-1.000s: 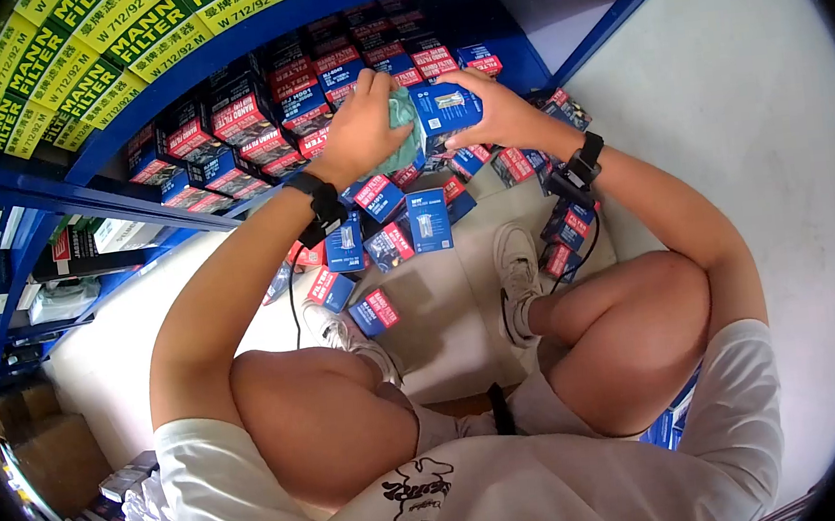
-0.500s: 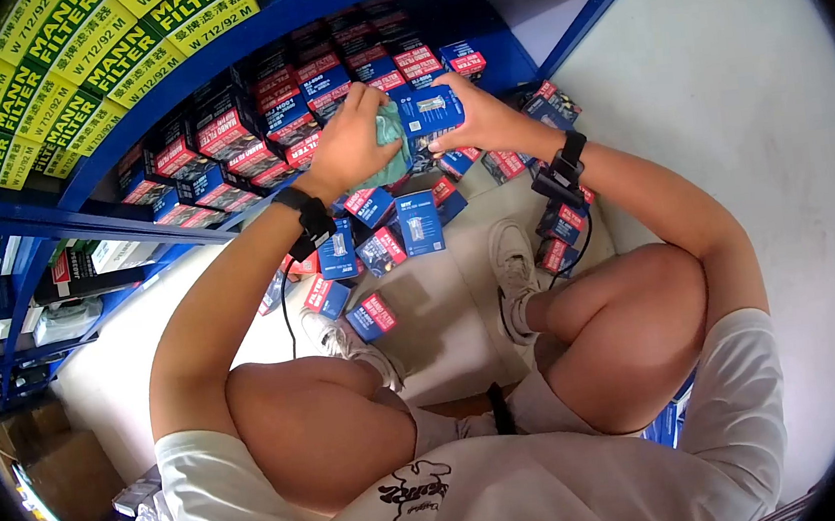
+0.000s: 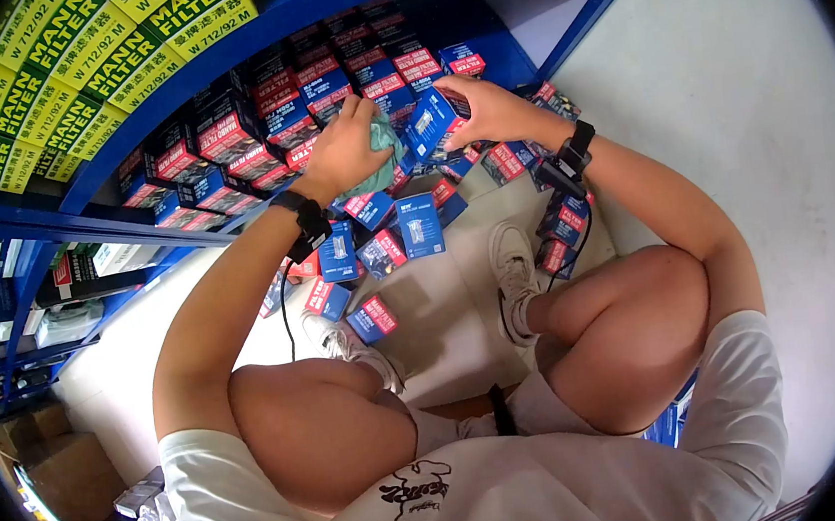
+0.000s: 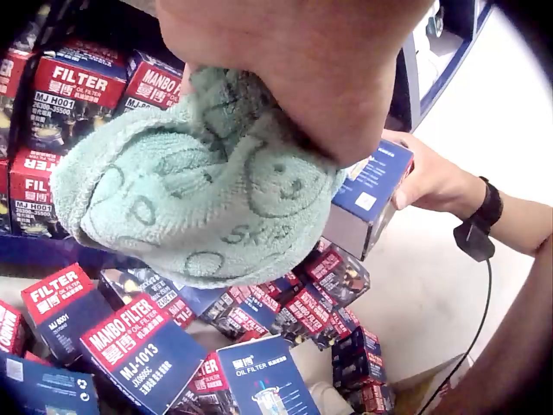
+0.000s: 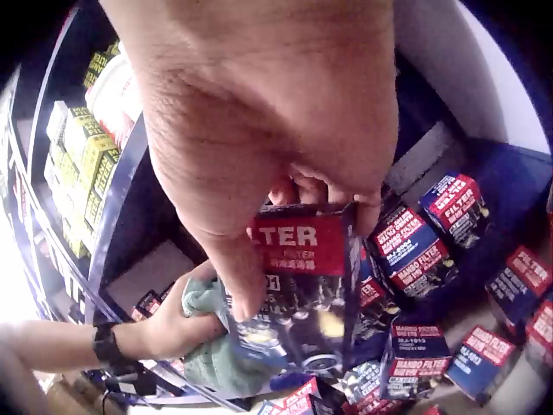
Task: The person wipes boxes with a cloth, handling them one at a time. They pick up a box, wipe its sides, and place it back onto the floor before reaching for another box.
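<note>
In the head view the left hand (image 3: 345,151) grips a crumpled green cloth (image 3: 386,159), which hangs below the fingers in the left wrist view, with dark printed marks on the towelling (image 4: 199,190). The right hand (image 3: 492,113) holds a blue and red filter box (image 3: 433,124) just right of the cloth. Seen from the right wrist, the thumb lies on one face of the box (image 5: 302,290) and the fingers curl over its far edge. Cloth and box are side by side; the right wrist view shows the cloth (image 5: 216,350) against or very near the box's lower left.
Rows of red and blue boxes (image 3: 230,138) fill the low blue shelf (image 3: 604,1). Loose boxes (image 3: 421,225) lie on the floor before the person's shoes (image 3: 514,271). Yellow and green boxes (image 3: 107,64) stand on the shelf above. Cartons (image 3: 72,480) sit at lower left.
The box in the right hand has tilted, so its printed face now slants. The left hand and cloth have moved slightly left and down from the box. The head view has shifted a little.
</note>
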Demonstrator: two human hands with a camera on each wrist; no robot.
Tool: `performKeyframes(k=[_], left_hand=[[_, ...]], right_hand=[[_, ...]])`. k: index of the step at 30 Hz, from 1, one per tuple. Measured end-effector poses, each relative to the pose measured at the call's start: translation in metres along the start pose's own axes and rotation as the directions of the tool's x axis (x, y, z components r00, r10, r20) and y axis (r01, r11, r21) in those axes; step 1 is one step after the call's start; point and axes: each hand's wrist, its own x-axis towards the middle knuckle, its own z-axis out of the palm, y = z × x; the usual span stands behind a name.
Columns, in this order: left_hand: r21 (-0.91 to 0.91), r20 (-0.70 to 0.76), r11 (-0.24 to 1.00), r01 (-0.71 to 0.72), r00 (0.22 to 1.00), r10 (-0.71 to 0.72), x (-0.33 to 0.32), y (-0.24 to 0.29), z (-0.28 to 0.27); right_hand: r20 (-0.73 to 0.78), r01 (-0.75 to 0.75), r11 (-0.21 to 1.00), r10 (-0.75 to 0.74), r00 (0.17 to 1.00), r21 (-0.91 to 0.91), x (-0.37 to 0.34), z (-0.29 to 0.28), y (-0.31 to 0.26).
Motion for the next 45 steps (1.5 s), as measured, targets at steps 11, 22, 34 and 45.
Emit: performKeyframes(k=[11,22,34,45], left_hand=[[0.037,0.128,0.995,-0.094,0.988,0.088,0.012,0.015,0.010],[0.074,0.199,0.984,-0.159,0.970,0.142,0.031,0.036,0.031],[0.117,0.276,0.983,-0.142,0.955,0.106,0.036,0.038,0.049],[0.138,0.292,0.977,-0.163,0.949,0.117,0.030,0.028,0.056]], right_hand=[[-0.132,-0.131,0.972,0.106,0.986,-0.196,-0.016,-0.009,0.049],[-0.003,-0.232,0.848,0.262,0.965,-0.477,-0.018,-0.045,0.067],[-0.120,-0.315,0.810,0.296,0.948,-0.495,0.009,-0.014,0.114],[-0.246,-0.339,0.783,0.242,0.939,-0.521,0.015,-0.004,0.130]])
